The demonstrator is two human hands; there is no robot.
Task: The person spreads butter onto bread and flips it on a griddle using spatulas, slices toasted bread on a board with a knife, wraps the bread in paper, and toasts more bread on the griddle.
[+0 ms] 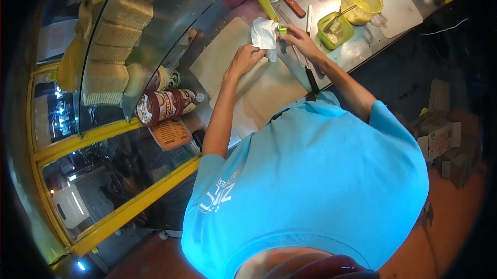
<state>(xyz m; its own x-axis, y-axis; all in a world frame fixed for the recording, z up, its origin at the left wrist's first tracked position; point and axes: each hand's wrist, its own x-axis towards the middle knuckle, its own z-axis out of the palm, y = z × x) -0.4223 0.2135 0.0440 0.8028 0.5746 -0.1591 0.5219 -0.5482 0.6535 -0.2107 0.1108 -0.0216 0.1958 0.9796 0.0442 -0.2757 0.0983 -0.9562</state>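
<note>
My left hand (244, 61) is closed on the lower edge of a crumpled white sheet (265, 35), which looks like paper or thin cloth. My right hand (304, 42) is closed just to the right of it, its fingertips at a small tool with a bright green part (282, 29) and a dark, flat part hanging below. The tool's exact kind is not clear. Beneath both hands lie light brown boards or sheets (269, 100) on the metal counter. A black-handled knife (311, 80) lies near my right forearm.
To the right stand a green tub (335, 39) with a utensil in it, a yellowish pitcher (368, 12) and a white cutting board (399, 15). A wooden-handled knife (294, 6) lies beyond. Leftward are brown-labelled bottles (164, 105) and stacked bread slices (106, 79) by a glass pane.
</note>
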